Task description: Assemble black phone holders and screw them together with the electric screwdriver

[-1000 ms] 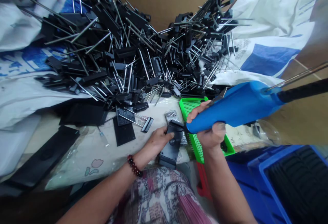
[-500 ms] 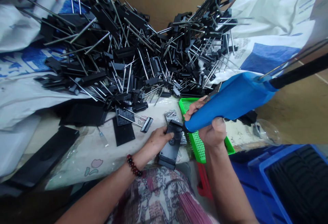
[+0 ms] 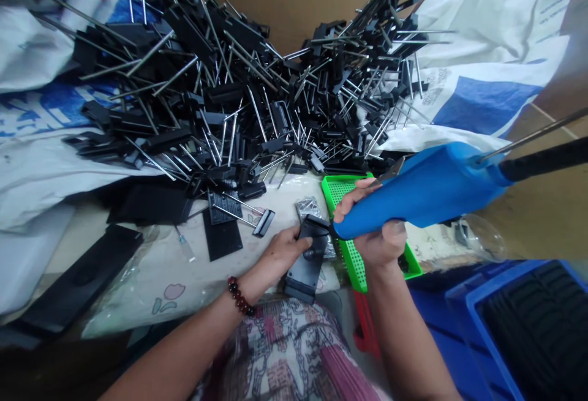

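Observation:
My left hand (image 3: 287,248) is closed on a black plastic bracket (image 3: 305,266), thumb on its face, near the table's front edge. My right hand (image 3: 379,239) is wrapped round a blue power screwdriver (image 3: 408,190), held nearly level with its cable running off to the right. The screwdriver's dark tip points left and meets the bracket's upper right edge; whether a screw sits there is too small to tell. Left of my left hand lies a black clamp piece with two metal rods (image 3: 264,222), beside a flat black plate (image 3: 223,242).
A large heap of black parts with metal rods (image 3: 257,95) fills the back of the table. A green perforated basket (image 3: 353,260) stands under the screwdriver. Blue crates (image 3: 473,303) with black parts are at lower right. A long black piece (image 3: 78,284) lies at left.
The screwdriver's rear end has dropped slightly and shifted right, so it lies more level. My left hand and the bracket have stayed almost in place.

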